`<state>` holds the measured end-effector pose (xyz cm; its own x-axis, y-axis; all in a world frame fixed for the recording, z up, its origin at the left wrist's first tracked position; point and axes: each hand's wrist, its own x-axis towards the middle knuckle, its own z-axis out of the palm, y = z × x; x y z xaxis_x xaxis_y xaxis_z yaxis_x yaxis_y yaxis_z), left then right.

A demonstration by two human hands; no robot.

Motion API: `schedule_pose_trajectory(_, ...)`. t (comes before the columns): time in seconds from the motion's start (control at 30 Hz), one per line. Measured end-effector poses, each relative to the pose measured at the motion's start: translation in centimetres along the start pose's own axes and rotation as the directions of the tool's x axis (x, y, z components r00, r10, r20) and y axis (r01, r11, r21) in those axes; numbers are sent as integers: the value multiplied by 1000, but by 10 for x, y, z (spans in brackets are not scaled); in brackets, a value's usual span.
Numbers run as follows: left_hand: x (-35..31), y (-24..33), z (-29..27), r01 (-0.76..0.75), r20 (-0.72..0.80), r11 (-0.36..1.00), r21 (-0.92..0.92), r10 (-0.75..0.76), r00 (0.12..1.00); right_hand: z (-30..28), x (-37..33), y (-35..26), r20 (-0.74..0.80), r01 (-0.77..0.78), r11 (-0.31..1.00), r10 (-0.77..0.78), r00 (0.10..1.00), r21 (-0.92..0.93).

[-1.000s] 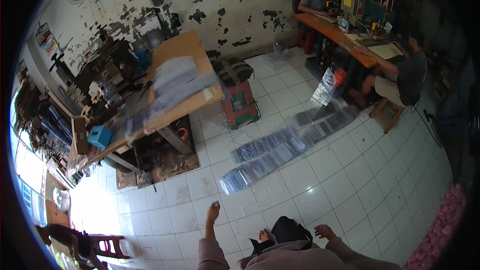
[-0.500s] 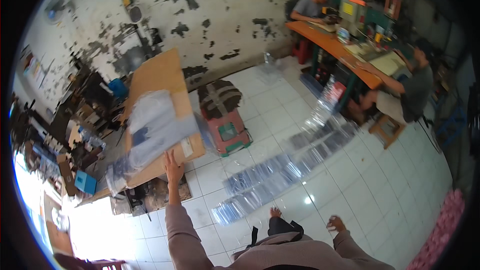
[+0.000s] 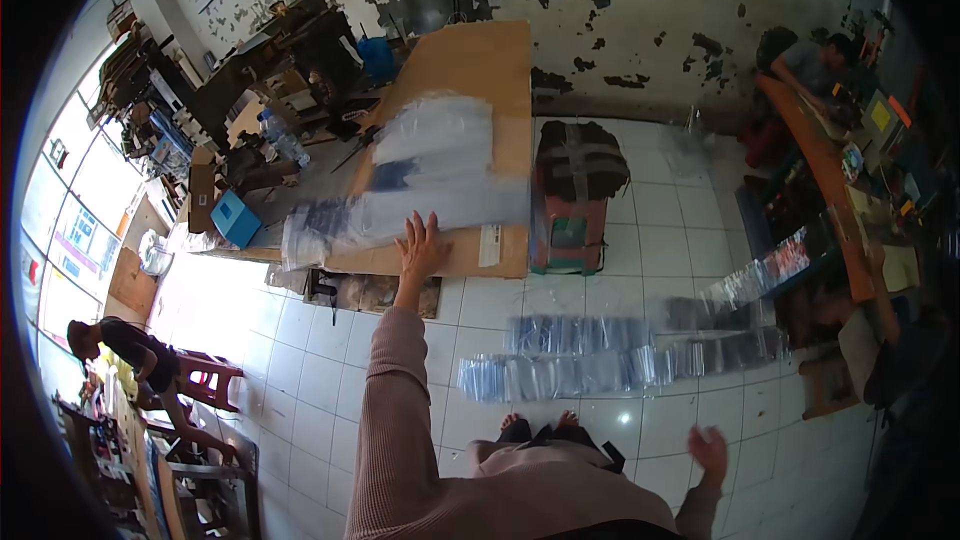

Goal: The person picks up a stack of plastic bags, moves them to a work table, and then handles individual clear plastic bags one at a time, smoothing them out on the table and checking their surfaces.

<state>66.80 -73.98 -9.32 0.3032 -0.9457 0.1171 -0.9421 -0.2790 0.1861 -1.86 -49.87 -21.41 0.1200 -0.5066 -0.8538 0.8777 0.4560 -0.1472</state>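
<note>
My left hand [image 3: 420,247] is stretched forward with fingers spread, resting on the near edge of a brown wooden table [image 3: 490,60], right by a pile of clear plastic bags [image 3: 420,175]. My right hand [image 3: 709,449] hangs low at my side, blurred, fingers loosely apart, holding nothing. Rows of clear plastic packets [image 3: 600,360] lie on the white tiled floor in front of my bare feet [image 3: 540,423].
A red stool with a dark cushion [image 3: 577,195] stands beside the table. A blue box [image 3: 236,219] sits at the table's left end. Two people sit at an orange desk [image 3: 830,180] at right. Another person [image 3: 140,355] bends over a red stool at left.
I have stepped closer to the table; my left hand rose from beside me and reached forward onto its edge. My right hand stayed low.
</note>
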Motion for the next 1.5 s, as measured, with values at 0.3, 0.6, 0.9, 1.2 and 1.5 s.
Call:
schedule_pose_trajectory(0.3, 6, 26, 21, 141, -283, 990, 1, -134, 950, 188, -73, -92, 430, 805, 576, -697, 575, -142)
schedule_pose_trajectory(0.6, 7, 19, 2, 147, -196, 986, 75, -130, 972, 262, 4, 33, 562, 611, 667, -335, 757, -426)
schedule_pose_trajectory(0.9, 18, 9, -2, -69, -122, 998, 11, 70, 990, 237, -4, 4, 522, 548, 754, -323, 789, -362)
schedule_pose_trajectory(1.2, 18, 15, 1, -11, -109, 999, 49, 16, 994, 253, -111, -53, 428, 866, 473, -757, 493, -162)
schedule_pose_trajectory(1.5, 18, 26, -2, 55, -95, 998, -6, -56, 994, 279, -47, 62, 640, 763, 386, -416, 646, -518)
